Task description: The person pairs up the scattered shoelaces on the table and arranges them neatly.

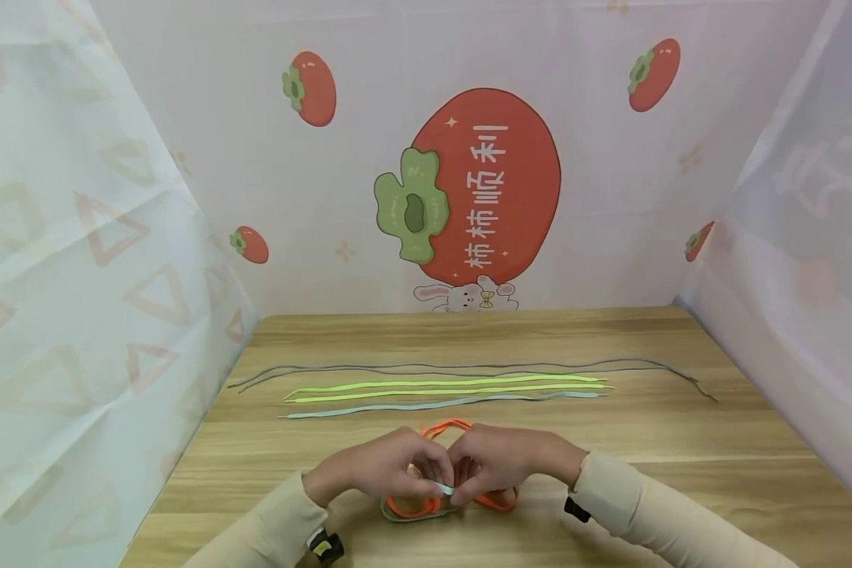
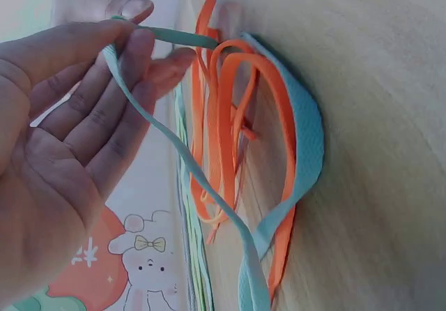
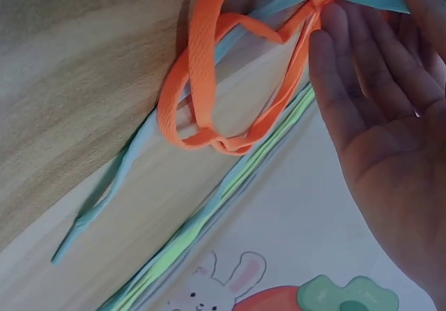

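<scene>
A pale blue-green flat shoelace (image 2: 308, 140) loops around a gathered bundle of orange shoelace (image 2: 221, 123) on the table. My left hand (image 1: 397, 464) pinches the blue-green lace between thumb and forefinger, just above the bundle. Close against it, my right hand (image 1: 500, 457) pinches the same lace, its other fingers loosely bent beside the orange loops (image 3: 198, 67). One loose end of the blue-green lace (image 3: 132, 150) trails out over the wood. In the head view both hands cover much of the bundle.
Beyond the hands, another light blue lace (image 1: 397, 408), yellow-green laces (image 1: 433, 385) and a thin grey lace (image 1: 369, 367) stretch across the wooden table (image 1: 653, 457). Printed cloth walls (image 1: 596, 260) enclose the back and sides.
</scene>
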Demonstrator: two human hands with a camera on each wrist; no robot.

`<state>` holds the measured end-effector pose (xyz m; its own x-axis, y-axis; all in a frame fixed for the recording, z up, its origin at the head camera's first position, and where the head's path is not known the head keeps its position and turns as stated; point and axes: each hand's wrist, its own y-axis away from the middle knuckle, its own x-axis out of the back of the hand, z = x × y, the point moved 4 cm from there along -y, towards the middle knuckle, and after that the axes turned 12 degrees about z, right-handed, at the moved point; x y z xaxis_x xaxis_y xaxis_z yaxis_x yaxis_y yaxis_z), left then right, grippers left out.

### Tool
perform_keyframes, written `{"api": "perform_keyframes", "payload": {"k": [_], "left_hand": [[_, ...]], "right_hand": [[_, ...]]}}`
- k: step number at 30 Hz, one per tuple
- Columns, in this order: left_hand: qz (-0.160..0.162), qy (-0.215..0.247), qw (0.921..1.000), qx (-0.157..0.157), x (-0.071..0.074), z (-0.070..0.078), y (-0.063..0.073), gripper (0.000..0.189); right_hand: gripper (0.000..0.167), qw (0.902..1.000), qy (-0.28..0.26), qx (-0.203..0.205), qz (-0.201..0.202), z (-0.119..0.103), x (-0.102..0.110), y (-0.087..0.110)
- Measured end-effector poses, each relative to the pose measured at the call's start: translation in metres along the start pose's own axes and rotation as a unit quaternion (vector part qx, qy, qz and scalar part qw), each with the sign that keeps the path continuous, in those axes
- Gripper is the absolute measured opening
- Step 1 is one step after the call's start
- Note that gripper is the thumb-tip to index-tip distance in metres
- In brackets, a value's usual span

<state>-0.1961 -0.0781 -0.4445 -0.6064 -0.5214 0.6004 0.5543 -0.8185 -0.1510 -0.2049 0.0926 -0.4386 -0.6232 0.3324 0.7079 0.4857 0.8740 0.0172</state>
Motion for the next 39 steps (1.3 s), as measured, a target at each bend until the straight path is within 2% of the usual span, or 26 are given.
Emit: {"api": "perform_keyframes", "payload": {"k": [4, 7, 15, 19, 24, 28, 34, 39], "left_hand": [[0.016, 0.034, 0.9993, 0.008, 0.007, -0.002, 0.001, 0.011], [0.026, 0.042, 0.9986, 0.02, 0.013, -0.007, 0.004, 0.011], [0.03, 0.086, 0.9943, 0.055, 0.024, -0.026, 0.015, 0.015], [0.04, 0.081, 0.9939, 0.063, 0.03, -0.033, 0.021, 0.019], [0.047, 0.081, 0.994, 0.056, 0.033, -0.041, 0.029, 0.02], [0.052, 0.09, 0.9925, 0.065, 0.035, -0.046, 0.037, 0.02], [0.07, 0.074, 0.9911, 0.085, 0.043, -0.05, 0.049, 0.016], [0.081, 0.06, 0.9909, 0.089, 0.05, -0.052, 0.056, 0.018]], "right_hand": [[0.009, 0.9998, -0.009, 0.013, 0.011, -0.001, 0.004, 0.001], [0.012, 0.9996, -0.02, 0.014, 0.012, -0.001, 0.006, 0.004], [0.017, 0.9978, -0.056, -0.036, 0.003, 0.005, 0.009, 0.015], [0.019, 0.9978, -0.051, -0.042, 0.004, 0.012, 0.013, 0.023], [0.017, 0.9985, -0.029, -0.045, 0.012, 0.019, 0.021, 0.033], [0.017, 0.9972, -0.046, -0.058, 0.015, 0.027, 0.027, 0.041], [0.013, 0.9964, -0.052, -0.064, 0.021, 0.035, 0.035, 0.054], [0.01, 0.9948, -0.069, -0.071, 0.024, 0.042, 0.041, 0.064]]}}
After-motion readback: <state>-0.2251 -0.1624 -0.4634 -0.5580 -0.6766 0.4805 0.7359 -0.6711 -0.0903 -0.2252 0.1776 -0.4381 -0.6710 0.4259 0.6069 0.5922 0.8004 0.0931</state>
